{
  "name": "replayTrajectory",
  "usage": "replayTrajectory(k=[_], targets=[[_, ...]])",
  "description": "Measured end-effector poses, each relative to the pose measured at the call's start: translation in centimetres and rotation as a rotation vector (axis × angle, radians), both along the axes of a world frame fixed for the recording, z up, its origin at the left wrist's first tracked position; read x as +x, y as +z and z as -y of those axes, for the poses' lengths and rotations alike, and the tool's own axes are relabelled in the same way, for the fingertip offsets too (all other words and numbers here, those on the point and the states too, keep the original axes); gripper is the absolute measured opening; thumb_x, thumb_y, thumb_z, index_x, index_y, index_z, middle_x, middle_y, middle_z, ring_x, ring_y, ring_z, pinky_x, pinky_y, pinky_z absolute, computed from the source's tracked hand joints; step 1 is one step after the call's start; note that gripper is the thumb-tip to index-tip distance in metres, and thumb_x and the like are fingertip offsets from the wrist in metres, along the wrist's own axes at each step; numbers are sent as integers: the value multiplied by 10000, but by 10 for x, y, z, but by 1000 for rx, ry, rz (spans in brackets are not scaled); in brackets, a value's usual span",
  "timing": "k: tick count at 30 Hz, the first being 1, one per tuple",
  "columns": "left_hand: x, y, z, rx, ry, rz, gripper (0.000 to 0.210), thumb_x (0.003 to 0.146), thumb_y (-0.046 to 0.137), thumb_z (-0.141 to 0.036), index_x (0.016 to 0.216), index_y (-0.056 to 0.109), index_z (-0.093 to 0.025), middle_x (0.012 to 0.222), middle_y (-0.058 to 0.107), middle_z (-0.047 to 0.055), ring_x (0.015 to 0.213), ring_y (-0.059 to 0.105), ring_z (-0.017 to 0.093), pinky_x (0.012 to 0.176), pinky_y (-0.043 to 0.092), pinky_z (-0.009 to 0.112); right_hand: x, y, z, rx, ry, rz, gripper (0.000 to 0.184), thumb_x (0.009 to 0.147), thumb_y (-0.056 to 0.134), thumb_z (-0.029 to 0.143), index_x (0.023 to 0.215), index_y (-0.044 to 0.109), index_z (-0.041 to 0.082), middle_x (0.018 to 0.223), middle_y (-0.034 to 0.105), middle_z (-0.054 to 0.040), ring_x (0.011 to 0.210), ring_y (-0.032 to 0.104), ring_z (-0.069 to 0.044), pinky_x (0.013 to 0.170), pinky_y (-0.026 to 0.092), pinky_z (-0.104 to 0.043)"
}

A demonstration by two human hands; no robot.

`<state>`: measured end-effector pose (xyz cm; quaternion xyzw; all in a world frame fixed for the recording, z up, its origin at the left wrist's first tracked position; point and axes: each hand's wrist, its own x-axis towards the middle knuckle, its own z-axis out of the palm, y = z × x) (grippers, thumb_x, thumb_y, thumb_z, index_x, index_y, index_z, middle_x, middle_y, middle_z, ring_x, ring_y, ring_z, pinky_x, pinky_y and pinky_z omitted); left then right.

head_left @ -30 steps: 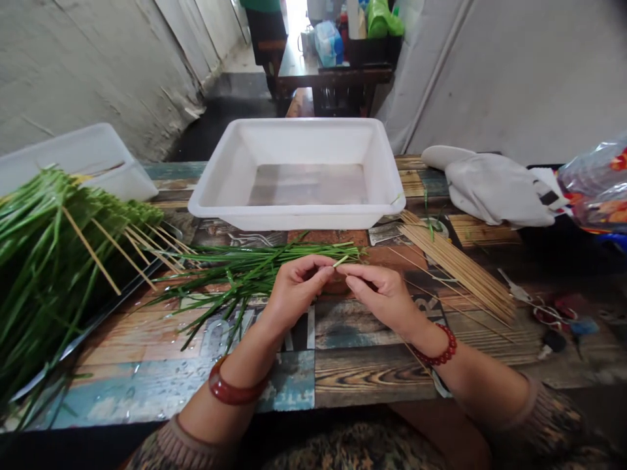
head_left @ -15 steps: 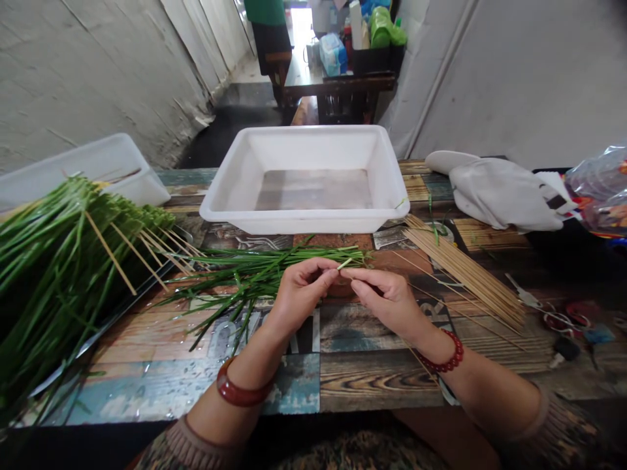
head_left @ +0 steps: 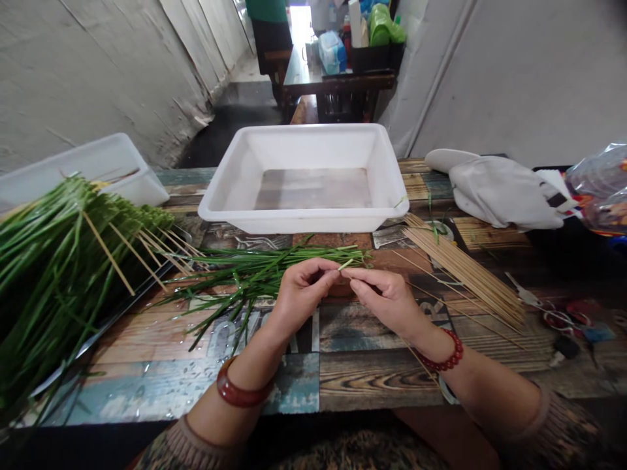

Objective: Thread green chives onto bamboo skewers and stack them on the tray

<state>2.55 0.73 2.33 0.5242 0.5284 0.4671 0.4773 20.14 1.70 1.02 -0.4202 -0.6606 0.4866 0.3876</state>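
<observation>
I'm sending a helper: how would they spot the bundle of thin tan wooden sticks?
Find the big white rectangular plastic tub on the wood-patterned table. Off its near right corner, beyond the person's right hand, lies a slanting bundle of thin tan wooden sticks. Unlike the sticks poking from the leafy green heap at far left, these lie flat, packed side by side.

A smooth, glossy reddish-brown bangle (head_left: 235,390) rings the left forearm (head_left: 259,349), below the bare left hand (head_left: 302,290). Behind the bangle, the left sleeve (head_left: 164,454), mottled in dark and tan tones, ends in a ribbed dusty-brown cuff (head_left: 198,440). The right wrist (head_left: 425,334), well right of the bangle, wears a dark-red bead bracelet (head_left: 457,352); the right sleeve (head_left: 571,427) matches, ribbed cuff included.
</observation>
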Motion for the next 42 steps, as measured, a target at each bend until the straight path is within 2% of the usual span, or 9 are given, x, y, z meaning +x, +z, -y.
replayTrajectory(k=[6, 11, 16, 21, 27, 32, 35, 38, 42], targets=[[0, -3, -1, 277, 9, -263, 101, 833, 656, -223, 816, 731, -158, 754, 704, 43, 694, 631, 142, 663, 483, 239, -1, -1, -1, -43, -4, -26, 327, 857, 544, 273, 1060, 770, 150, 648, 666, -27, 612, 605, -150, 530, 482, -251], [1, -2, 1, 454, 37, -452, 87, 853, 630, -187, 822, 710, -177, 736, 695, 35, 686, 632, 137, 655, 484, 234, -2, -2, -1, -54, -7, -30, 334, 862, 542, 281, 1071, 764, 146, 631, 652, -24, 607, 598, -150, 506, 471, -243], [1, -2, 3, 476, 51, -545, 96, 867, 606, -180, 812, 685, -184, 730, 679, 29, 682, 625, 135, 643, 474, 229, -2, -3, -1, -37, 2, -40, 314, 873, 540, 276, 1071, 759, 170, 672, 680, -26, 639, 617, -154, 539, 491, -250], [0, -6, 4, 525, 5, -606, 120, 890, 573, -172, 814, 666, -182, 715, 651, 23, 664, 604, 128, 624, 449, 221, -3, 0, -1, 62, -13, 15, 253, 879, 534, 248, 952, 762, 166, 791, 740, -43, 676, 647, -152, 641, 514, -263], [-1, -6, 4, 540, -61, -611, 129, 908, 548, -178, 843, 660, -181, 748, 660, 36, 681, 603, 130, 633, 457, 225, -2, 2, -2, 214, -53, 108, 198, 879, 547, 237, 786, 712, 178, 686, 718, -28, 608, 631, -147, 623, 487, -253], [2, -9, 6, 552, -96, -593, 144, 924, 528, -194, 874, 664, -190, 759, 652, 33, 687, 605, 122, 636, 467, 216, -1, 0, -4, 218, -70, 137, 215, 865, 562, 253, 675, 637, 189, 593, 635, -4, 568, 573, -134, 602, 457, -248], [1, -10, 6, 562, -88, -551, 153, 922, 527, -186, 960, 675, -194, 829, 666, 52, 750, 627, 133, 678, 491, 227, -1, -3, -5, 66, -71, 22, 137, 856, 591, 294, 885, 650, 174, 590, 571, 29, 533, 515, -115, 528, 414, -228], [-6, -5, 3, 552, -42, -542, 166, 907, 544, -178, 1000, 681, -189, 915, 681, 76, 835, 642, 152, 740, 507, 246, -1, -4, -6, -50, -42, -79, 344, 860, 596, 297, 1180, 569, 174, 604, 508, 66, 511, 461, -98, 478, 357, -208], [-23, 7, -3, 512, 150, -563, 170, 912, 532, -189, 967, 693, -181, 933, 703, 68, 880, 642, 164, 822, 497, 270, 2, -7, -7, -31, 17, -42, 217, 875, 568, 276, 1065, 600, 176, 583, 450, 76, 496, 405, -86, 473, 314, -210]])
